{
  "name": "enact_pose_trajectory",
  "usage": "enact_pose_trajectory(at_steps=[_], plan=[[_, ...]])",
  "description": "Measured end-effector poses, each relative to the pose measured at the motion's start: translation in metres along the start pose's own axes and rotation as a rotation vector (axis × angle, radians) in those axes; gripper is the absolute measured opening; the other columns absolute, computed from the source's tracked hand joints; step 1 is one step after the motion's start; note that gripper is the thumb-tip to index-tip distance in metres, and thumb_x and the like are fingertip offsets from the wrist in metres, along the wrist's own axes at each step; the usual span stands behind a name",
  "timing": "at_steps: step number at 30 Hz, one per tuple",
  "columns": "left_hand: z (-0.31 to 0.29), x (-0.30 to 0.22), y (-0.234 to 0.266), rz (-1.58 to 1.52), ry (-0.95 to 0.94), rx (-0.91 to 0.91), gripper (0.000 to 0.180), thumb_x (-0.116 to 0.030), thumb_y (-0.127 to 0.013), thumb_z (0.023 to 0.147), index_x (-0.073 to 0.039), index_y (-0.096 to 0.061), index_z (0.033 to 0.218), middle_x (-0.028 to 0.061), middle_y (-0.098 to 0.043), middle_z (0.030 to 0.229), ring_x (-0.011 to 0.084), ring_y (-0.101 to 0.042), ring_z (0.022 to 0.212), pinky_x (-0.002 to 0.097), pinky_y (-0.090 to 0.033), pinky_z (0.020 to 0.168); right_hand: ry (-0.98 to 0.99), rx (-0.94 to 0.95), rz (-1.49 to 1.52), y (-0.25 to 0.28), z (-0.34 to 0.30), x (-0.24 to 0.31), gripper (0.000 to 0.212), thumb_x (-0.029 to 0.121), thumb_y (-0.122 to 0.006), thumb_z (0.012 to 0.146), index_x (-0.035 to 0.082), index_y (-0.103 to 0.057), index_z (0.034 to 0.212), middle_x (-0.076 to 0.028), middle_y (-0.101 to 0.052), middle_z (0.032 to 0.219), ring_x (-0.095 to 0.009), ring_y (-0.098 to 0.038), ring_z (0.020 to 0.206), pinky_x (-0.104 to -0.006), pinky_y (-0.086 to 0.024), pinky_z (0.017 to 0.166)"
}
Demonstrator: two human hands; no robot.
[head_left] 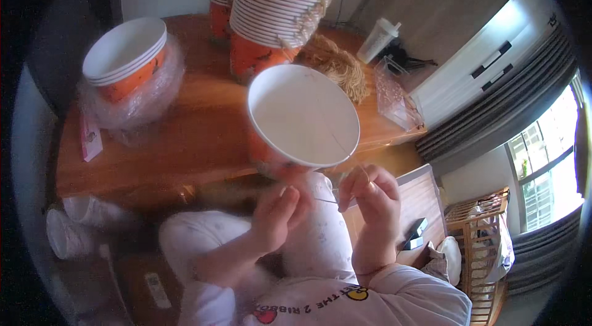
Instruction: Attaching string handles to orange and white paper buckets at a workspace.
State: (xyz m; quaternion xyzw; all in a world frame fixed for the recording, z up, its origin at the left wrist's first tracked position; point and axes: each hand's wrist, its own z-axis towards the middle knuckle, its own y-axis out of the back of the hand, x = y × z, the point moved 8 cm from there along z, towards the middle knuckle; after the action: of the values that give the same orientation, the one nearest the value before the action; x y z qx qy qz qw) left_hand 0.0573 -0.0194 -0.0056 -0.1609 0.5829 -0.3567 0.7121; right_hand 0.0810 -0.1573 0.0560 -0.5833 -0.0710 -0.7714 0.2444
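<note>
A large white-lined paper bucket (302, 113) with an orange outside stands tilted near the table's front edge, its mouth toward me. A thin cord (335, 135) crosses its inside and runs over the rim to my right hand (373, 196), which pinches it between thumb and fingers. Between my two hands a short piece of the cord is stretched. My left hand (280, 215) is closed at the other end of that piece, below the bucket, with its fingertips partly blurred. Both hands are above my lap, apart from each other.
Tall stacks of nested buckets (277, 5) stand behind, with light cord loops hanging down one side. A bundle of tan cord (339, 67) lies beside them. Three nested buckets (126, 57) in clear plastic wrap sit left on the wooden table (203, 122). A lidded cup (379, 39) stands back right.
</note>
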Motion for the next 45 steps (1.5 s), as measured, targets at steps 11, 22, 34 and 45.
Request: enact_pose_trajectory(at_steps=[11,22,34,45], plan=[[0.000,-0.034,-0.005,0.896,-0.367,0.076,0.023,-0.016,-0.049,0.096,-0.004,-0.055,0.077,0.0048,-0.053,0.063,0.0161,-0.051,0.053,0.0292,-0.039,0.052,0.398,-0.523,-0.606,0.022,-0.021,0.035,0.042,0.001,-0.067,0.083,0.002,-0.047,0.119,-0.008,-0.058,0.101,-0.018,-0.057,0.095,-0.0301,-0.047,0.081],[-0.008,-0.039,-0.020,1.082,-0.482,0.011,0.011,-0.011,-0.056,0.088,-0.003,-0.064,0.090,0.0125,-0.060,0.071,0.0332,-0.059,0.063,0.0424,-0.046,0.057,0.194,-0.025,-0.624,-0.037,-0.007,0.006,0.037,-0.006,-0.072,0.079,0.000,-0.052,0.109,-0.010,-0.065,0.102,-0.011,-0.063,0.081,-0.0221,-0.050,0.060],[-0.012,-0.060,-0.022,1.241,-0.634,0.037,0.008,-0.015,-0.071,0.080,-0.010,-0.069,0.086,0.0065,-0.061,0.066,0.0262,-0.060,0.055,0.0389,-0.046,0.050,0.113,-0.213,-0.405,-0.032,-0.001,0.010,0.043,-0.001,-0.078,0.076,0.005,-0.045,0.102,-0.011,-0.068,0.099,-0.011,-0.067,0.082,-0.0162,-0.041,0.052],[-0.002,-0.064,0.005,1.205,-0.510,-0.228,0.019,-0.013,-0.055,0.091,-0.005,-0.066,0.077,0.0101,-0.058,0.062,0.0245,-0.056,0.054,0.0369,-0.042,0.052,0.228,-0.211,-0.420,-0.029,-0.004,0.013,0.021,0.001,-0.071,0.083,0.002,-0.055,0.097,-0.009,-0.068,0.093,-0.006,-0.054,0.071,-0.0181,-0.040,0.057]])
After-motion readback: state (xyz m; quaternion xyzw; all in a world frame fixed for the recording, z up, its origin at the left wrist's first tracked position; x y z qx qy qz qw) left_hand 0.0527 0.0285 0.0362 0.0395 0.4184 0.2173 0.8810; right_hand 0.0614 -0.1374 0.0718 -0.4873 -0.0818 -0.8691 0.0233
